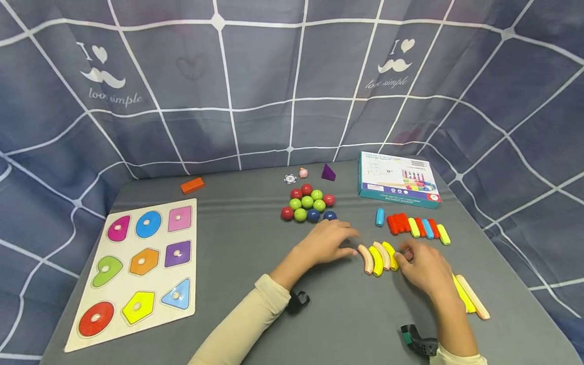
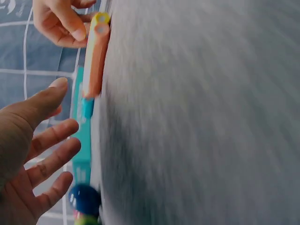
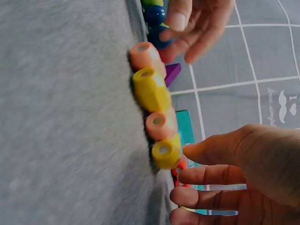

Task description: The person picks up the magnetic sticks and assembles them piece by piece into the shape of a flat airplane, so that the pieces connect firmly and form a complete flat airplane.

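Observation:
A row of curved beads (image 1: pixel 377 262), peach and yellow by turns and with holes in their ends, lies on the grey table. My left hand (image 1: pixel 329 242) is at the row's left end, its thumb tip right beside the outer peach bead (image 1: pixel 365 259). In the left wrist view, the fingers (image 2: pixel 55 161) of that hand are spread and hold nothing. At the other end is my right hand (image 1: pixel 424 266). Its thumb tip meets the edge of the end yellow bead (image 3: pixel 165 153) in the right wrist view, while the other fingers (image 3: pixel 211 176) stay loosely bent and apart.
Straight beads (image 1: pixel 403 224) in red, blue and yellow-green line up behind. Balls (image 1: pixel 307 203) cluster behind the left hand, near a purple block (image 1: pixel 328 172). A box (image 1: pixel 397 180) stands at the back right. Long sticks (image 1: pixel 472 296) lie beside my right forearm; a shape puzzle (image 1: pixel 157 230) is left.

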`<state>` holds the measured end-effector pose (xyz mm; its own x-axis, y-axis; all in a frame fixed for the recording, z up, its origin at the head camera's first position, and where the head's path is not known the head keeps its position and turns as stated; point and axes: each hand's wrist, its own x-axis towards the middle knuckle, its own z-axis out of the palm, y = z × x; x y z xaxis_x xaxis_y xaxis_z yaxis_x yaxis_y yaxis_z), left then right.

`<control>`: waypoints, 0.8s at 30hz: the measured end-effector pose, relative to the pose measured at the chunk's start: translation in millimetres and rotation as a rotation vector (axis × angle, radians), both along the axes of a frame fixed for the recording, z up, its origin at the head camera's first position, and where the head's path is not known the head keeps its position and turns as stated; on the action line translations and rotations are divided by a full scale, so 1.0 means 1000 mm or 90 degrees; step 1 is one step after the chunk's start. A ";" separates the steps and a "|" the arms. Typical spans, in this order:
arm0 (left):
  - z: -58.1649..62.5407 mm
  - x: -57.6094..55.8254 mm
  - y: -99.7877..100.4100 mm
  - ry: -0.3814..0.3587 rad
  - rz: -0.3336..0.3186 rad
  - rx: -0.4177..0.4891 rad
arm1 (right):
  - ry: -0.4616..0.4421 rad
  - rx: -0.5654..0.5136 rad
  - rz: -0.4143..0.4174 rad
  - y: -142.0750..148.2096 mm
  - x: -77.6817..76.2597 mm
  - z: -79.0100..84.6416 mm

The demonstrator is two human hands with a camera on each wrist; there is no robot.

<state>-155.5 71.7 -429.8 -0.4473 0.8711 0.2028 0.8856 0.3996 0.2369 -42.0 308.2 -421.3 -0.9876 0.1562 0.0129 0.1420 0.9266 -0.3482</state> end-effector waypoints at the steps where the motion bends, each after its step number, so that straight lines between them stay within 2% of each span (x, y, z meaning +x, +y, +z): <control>1: -0.002 0.000 0.003 -0.012 -0.011 -0.003 | -0.004 -0.001 0.000 -0.001 0.000 -0.003; 6: -0.011 0.002 0.013 -0.044 -0.044 -0.033 | -0.010 -0.008 -0.003 -0.006 -0.001 -0.010; 9: -0.011 0.004 0.014 -0.039 -0.041 -0.048 | -0.018 -0.008 -0.012 -0.008 -0.002 -0.012; 16: -0.012 0.004 0.013 -0.035 -0.036 -0.041 | -0.054 -0.013 -0.047 -0.007 -0.004 -0.013; 19: -0.011 0.000 0.002 -0.030 -0.003 -0.017 | -0.064 -0.017 -0.058 -0.006 -0.006 -0.011; 24: -0.003 -0.006 -0.035 -0.044 0.107 0.055 | -0.066 -0.027 -0.068 -0.007 -0.010 -0.006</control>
<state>-161.9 36.5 -432.4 -0.6009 0.7631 0.2378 0.7883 0.5165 0.3345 -51.7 300.9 -427.2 -0.9610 0.2587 -0.0978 0.2765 0.8892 -0.3644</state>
